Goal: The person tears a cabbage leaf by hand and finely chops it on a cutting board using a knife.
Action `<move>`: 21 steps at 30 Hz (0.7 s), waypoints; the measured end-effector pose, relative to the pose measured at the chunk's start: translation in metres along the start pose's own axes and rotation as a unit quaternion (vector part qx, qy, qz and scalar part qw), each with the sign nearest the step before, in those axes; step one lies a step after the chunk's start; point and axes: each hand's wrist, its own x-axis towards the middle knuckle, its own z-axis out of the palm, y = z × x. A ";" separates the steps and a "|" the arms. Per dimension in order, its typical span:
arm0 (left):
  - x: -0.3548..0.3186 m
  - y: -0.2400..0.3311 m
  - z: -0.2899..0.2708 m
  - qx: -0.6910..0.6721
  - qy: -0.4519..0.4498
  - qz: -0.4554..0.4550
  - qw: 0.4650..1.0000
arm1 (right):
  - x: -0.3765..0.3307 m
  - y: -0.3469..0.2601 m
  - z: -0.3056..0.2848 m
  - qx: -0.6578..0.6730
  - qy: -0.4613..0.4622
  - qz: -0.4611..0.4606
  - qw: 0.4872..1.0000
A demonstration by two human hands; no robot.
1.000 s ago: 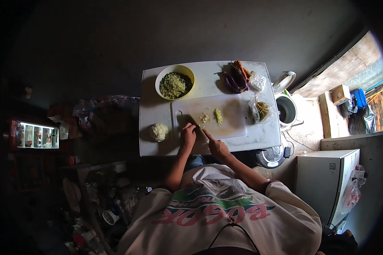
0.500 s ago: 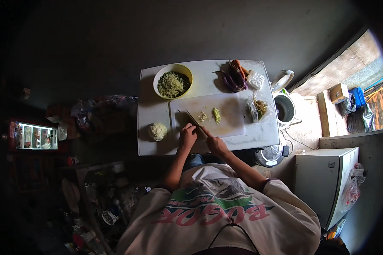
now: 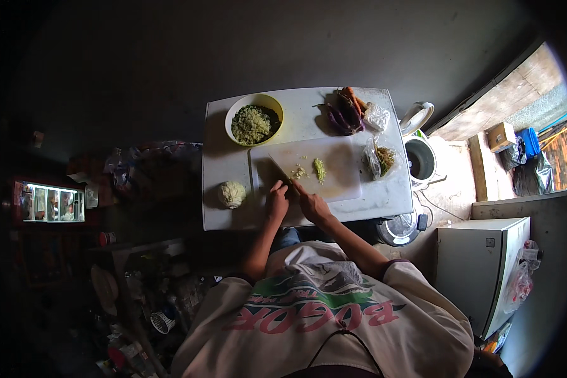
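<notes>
My right hand (image 3: 313, 205) is wrapped round the handle of a kitchen knife (image 3: 281, 166). The blade slants away to the left over the near left part of a white cutting board (image 3: 346, 154). Close beside the blade, my left hand (image 3: 277, 200) has its fingers drawn together; whatever they hold is hidden. On the board's middle lie a pale green chopped strip (image 3: 319, 170) and small pale chopped bits (image 3: 298, 172). A round pale vegetable (image 3: 232, 194), perhaps cabbage or cauliflower, rests on the table left of the board.
A yellow bowl (image 3: 281, 120) of chopped greens stands at the table's far left. Purple eggplants (image 3: 340, 120), carrots (image 3: 351, 96), a white plastic bundle (image 3: 377, 116) and a bag of greens (image 3: 384, 159) lie at the right. Beyond is an open rice cooker (image 3: 422, 157); a white fridge (image 3: 475, 277) stands near right.
My right hand has shifted left, closer to my left hand. The knife blade now reaches farther left and away over the board.
</notes>
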 end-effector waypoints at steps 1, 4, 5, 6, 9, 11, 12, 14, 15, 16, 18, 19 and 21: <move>-0.004 -0.014 0.011 0.001 0.001 0.000 1.000 | 0.005 -0.005 -0.003 0.005 0.009 -0.011 1.000; -0.017 -0.064 0.028 0.001 0.041 -0.039 0.998 | -0.003 -0.020 0.003 0.011 0.005 -0.047 0.999; -0.016 -0.051 0.028 0.005 0.054 -0.028 0.998 | -0.012 -0.010 0.005 0.010 0.005 -0.041 0.999; -0.012 -0.038 0.023 0.011 0.068 -0.017 0.997 | -0.022 -0.004 0.003 0.002 -0.005 -0.024 1.000; 0.002 -0.005 -0.003 -0.033 -0.048 -0.064 0.996 | -0.028 0.003 -0.003 -0.014 -0.019 -0.007 1.000; 0.000 -0.003 -0.004 -0.029 -0.018 -0.045 0.998 | -0.018 0.004 -0.003 -0.022 -0.022 -0.007 0.999; 0.001 -0.005 -0.002 -0.025 0.010 -0.022 0.999 | -0.006 0.004 -0.002 -0.013 -0.013 -0.012 1.000; 0.002 -0.014 0.000 -0.021 -0.005 -0.039 0.999 | 0.001 0.001 -0.002 -0.005 -0.005 -0.020 1.000; 0.000 -0.021 0.000 -0.016 -0.019 -0.060 0.998 | -0.003 -0.002 -0.003 0.012 -0.005 -0.035 0.999; -0.003 -0.027 0.000 -0.014 -0.015 -0.062 0.998 | -0.008 -0.005 -0.003 0.028 -0.005 -0.049 0.998; -0.002 -0.018 0.001 -0.014 -0.014 -0.084 0.996 | -0.029 -0.007 -0.009 0.021 -0.020 -0.025 0.999; -0.001 -0.012 0.000 -0.015 -0.014 -0.085 0.996 | -0.034 -0.007 -0.011 0.015 -0.035 -0.004 0.999; 0.001 -0.002 -0.004 -0.023 -0.015 -0.043 0.999 | -0.031 0.001 -0.008 0.007 -0.031 0.001 1.000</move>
